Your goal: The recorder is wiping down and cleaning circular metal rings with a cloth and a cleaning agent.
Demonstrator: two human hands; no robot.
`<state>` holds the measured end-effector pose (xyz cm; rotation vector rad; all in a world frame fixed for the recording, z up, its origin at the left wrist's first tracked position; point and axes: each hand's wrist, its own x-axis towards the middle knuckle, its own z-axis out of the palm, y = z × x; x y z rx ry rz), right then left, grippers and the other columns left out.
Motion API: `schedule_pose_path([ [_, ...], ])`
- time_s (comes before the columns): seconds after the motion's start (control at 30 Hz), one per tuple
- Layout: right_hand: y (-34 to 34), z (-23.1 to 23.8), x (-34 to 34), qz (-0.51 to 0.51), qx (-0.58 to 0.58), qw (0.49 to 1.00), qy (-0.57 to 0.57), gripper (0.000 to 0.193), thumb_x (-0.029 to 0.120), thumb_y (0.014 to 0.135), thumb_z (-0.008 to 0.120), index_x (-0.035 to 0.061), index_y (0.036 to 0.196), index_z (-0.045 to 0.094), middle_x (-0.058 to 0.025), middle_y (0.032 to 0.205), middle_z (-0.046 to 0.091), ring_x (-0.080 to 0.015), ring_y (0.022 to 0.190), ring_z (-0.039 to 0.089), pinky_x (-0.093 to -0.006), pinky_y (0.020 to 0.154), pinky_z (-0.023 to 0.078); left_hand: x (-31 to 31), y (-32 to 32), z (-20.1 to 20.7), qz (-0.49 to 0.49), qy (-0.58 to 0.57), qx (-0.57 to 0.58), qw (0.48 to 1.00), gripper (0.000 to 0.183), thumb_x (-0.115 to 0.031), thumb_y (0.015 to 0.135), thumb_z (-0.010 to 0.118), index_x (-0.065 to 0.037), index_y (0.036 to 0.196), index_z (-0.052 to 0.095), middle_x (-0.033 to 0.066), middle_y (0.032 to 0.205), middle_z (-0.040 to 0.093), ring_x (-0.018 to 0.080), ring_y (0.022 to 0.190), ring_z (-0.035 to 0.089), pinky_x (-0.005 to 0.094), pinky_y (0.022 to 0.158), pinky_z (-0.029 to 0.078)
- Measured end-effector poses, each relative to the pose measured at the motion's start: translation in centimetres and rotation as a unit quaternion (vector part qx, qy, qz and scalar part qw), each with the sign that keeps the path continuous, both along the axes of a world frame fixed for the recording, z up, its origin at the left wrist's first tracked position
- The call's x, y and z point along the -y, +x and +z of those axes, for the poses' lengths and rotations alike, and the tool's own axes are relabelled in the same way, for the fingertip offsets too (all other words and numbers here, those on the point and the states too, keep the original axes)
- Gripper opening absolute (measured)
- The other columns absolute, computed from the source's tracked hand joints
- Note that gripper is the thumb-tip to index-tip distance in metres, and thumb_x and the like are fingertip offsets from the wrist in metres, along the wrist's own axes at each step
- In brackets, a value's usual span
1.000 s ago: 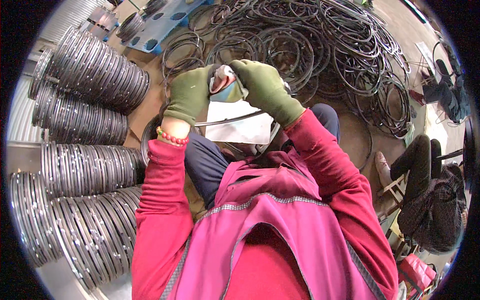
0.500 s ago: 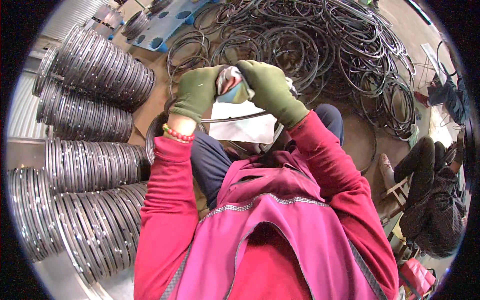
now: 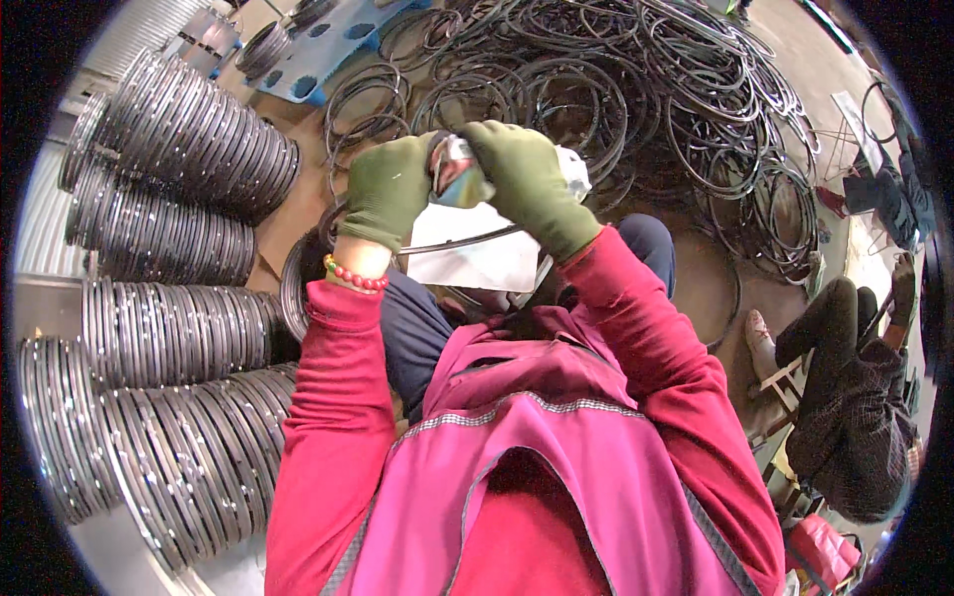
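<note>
Head: hands (image 3: pixel 386 189) (image 3: pixel 529 174) in gloves (image 3: pixel 547 209) hold cloth (image 3: pixel 460 183), apparently.

Crumpled multicoloured cloth (image 3: pixel 461 186), bunched up, thin dark strip (image 3: pixel 462 241), gently curved, below the cloth

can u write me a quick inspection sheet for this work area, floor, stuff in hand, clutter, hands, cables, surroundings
Surface: brown floor, partly covered
Things in hand: bunched coloured cloth; dark curved strip crossing in front of a white sheet
Clutter: tangled heap of dark rings ahead
Hands: left hand and right hand, both green-gloved, gripping the cloth
Cables: none identifiable for certain
Surroundings: ring stacks left, blue pallet upper left, another person right
</note>
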<state>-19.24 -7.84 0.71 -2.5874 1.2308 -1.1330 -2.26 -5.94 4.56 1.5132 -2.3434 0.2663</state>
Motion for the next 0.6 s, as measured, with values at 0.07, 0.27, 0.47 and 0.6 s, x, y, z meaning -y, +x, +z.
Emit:
schedule_pose_path([
  [0.07,-2.1,-2.8,0.8,0.007,0.077,0.997,0.023,0.046,0.008,0.06,0.067,0.0041,0.104,0.052,-0.0128,0.091,0.06,-0.0319,0.087,0.059,-0.0378,0.075,0.048,-0.2,1.7,0.7,0.011,0.019,0.001,1.0,0.018,-0.019,0.076,0.057,-0.016,0.093,0.064,0.0123,0.078,0.063,0.0303,0.072,0.062,0.0396,0.06,0.049],
  [0.27,-4.9,-11.6,3.0,-0.049,0.122,0.97,0.204,0.041,0.018,0.064,0.07,0.0068,0.1,0.053,-0.0124,0.096,0.06,-0.03,0.092,0.059,-0.038,0.078,0.047,0.0,4.5,0.3,0.099,0.051,-0.051,0.992,0.025,-0.023,0.073,0.064,-0.02,0.098,0.066,0.01,0.081,0.064,0.0292,0.075,0.062,0.0372,0.063,0.049],
  [0.47,1.4,0.5,0.0,-0.024,-0.03,0.999,0.028,0.025,0.016,0.066,0.064,0.0097,0.088,0.053,-0.0088,0.084,0.06,-0.0274,0.079,0.061,-0.0391,0.069,0.048,0.1,0.3,0.2,0.051,-0.012,0.029,0.998,0.019,-0.022,0.076,0.059,-0.019,0.094,0.067,0.0113,0.076,0.064,0.0301,0.069,0.062,0.0388,0.059,0.049],
  [0.6,-1.8,-4.4,2.3,-0.001,0.089,0.993,0.077,0.04,0.007,0.065,0.064,0.0082,0.103,0.054,-0.0131,0.096,0.06,-0.0319,0.088,0.059,-0.0385,0.074,0.048,0.6,2.9,0.2,0.088,0.039,-0.052,0.994,0.027,-0.021,0.074,0.063,-0.021,0.1,0.066,0.0112,0.086,0.064,0.0299,0.078,0.062,0.0382,0.065,0.049],
])
